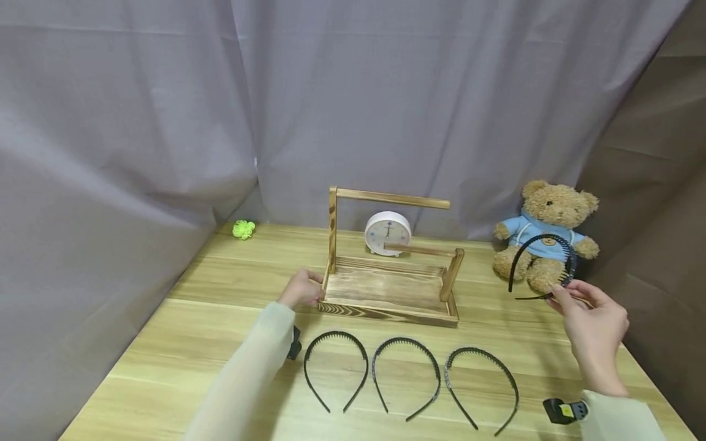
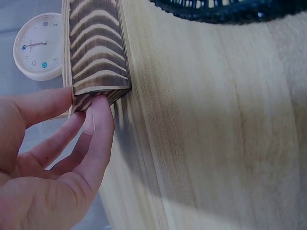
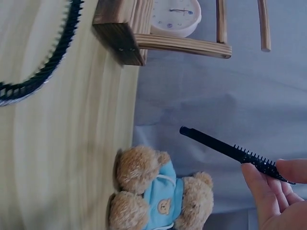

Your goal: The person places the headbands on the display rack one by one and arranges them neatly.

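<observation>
A wooden rack point(image 1: 386, 288) with a tray base and two one-armed bars, one tall and one low, stands mid-table. My left hand point(image 1: 303, 289) holds its front left corner; in the left wrist view thumb and fingers point(image 2: 98, 129) grip the end of the striped wooden edge point(image 2: 98, 52). Raised at the right, my right hand point(image 1: 598, 315) pinches a black toothed headband point(image 1: 570, 260) near one side. In the right wrist view the headband point(image 3: 216, 145) shows edge-on between thumb and fingers. Three more headbands point(image 1: 364, 349) point(image 1: 436, 361) point(image 1: 510, 375) lie in a row before the rack.
A white round clock point(image 1: 380, 229) stands behind the rack. At the back right sits a teddy bear point(image 1: 557, 205) in a blue top, partly behind the held headband. A neon green bundle point(image 1: 243, 229) lies at the back left. Grey curtain point(image 1: 386, 92) hangs behind the table.
</observation>
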A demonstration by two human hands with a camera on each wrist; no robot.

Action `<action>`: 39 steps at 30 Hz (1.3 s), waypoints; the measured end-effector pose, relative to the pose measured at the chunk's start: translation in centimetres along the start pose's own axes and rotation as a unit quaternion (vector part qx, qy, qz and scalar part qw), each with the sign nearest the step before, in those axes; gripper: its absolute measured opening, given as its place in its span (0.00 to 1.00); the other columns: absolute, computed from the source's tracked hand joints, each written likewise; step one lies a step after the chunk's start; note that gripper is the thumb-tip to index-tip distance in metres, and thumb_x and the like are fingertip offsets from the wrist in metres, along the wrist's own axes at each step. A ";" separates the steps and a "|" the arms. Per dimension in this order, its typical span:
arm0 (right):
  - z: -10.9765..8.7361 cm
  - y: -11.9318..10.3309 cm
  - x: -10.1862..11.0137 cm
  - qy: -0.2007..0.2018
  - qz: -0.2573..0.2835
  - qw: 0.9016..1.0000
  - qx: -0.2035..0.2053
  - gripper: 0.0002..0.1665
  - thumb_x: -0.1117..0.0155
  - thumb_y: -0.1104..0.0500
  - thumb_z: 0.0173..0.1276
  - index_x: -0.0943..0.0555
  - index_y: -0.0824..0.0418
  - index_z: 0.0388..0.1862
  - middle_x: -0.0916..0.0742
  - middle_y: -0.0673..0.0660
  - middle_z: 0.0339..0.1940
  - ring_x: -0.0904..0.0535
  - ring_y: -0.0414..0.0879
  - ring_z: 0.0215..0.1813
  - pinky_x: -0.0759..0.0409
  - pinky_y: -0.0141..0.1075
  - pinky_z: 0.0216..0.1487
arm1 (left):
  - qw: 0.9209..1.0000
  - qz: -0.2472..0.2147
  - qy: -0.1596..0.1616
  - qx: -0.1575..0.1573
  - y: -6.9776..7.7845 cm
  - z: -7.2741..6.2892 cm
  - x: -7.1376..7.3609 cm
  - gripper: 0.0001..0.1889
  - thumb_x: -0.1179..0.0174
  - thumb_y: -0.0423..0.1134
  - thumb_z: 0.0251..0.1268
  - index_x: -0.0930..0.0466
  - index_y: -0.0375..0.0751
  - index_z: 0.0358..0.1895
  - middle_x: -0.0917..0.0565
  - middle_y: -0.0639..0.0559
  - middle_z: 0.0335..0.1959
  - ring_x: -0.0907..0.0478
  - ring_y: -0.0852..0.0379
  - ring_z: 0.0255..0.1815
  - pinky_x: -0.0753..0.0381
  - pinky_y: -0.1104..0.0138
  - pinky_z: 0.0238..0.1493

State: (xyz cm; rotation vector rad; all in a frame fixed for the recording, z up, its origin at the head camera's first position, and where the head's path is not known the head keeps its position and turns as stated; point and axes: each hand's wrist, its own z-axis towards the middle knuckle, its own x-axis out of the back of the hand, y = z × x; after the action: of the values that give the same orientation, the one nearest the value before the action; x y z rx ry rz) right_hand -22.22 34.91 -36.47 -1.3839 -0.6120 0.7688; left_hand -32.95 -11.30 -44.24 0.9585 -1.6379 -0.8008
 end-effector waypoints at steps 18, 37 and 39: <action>0.5 0.3 -5.6 0.011 -0.067 0.992 0.108 0.10 0.32 0.63 0.63 0.19 0.61 0.43 0.18 0.39 0.29 0.18 0.25 0.27 0.22 0.14 0.31 | 0.999 0.033 0.009 -0.003 0.5 -0.6 -0.2 0.23 0.41 0.22 0.56 0.27 0.28 0.58 0.16 0.39 0.37 0.27 0.61 0.19 0.17 0.71 0.28; 0.8 0.2 -8.7 0.016 0.045 0.992 0.113 0.09 0.33 0.69 0.61 0.20 0.63 0.40 0.19 0.47 0.30 0.19 0.30 0.29 0.18 0.19 0.31 | 1.000 0.019 0.014 -0.005 0.5 -0.5 -0.2 0.23 0.41 0.21 0.55 0.26 0.27 0.58 0.15 0.38 0.36 0.27 0.61 0.17 0.18 0.72 0.24; 0.8 0.2 -9.1 0.008 0.061 0.991 0.117 0.09 0.34 0.70 0.62 0.21 0.64 0.40 0.20 0.48 0.31 0.19 0.30 0.29 0.18 0.19 0.32 | 1.000 0.020 0.015 -0.006 0.4 -0.6 -0.1 0.24 0.41 0.21 0.55 0.26 0.27 0.58 0.15 0.38 0.37 0.27 0.61 0.18 0.18 0.72 0.25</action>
State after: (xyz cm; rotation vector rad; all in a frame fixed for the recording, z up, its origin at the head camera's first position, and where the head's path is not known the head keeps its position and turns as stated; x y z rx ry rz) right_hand -28.48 28.29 -36.06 -1.2171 -0.4115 0.8969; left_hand -32.46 -11.05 -43.75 0.9224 -1.6206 -0.7649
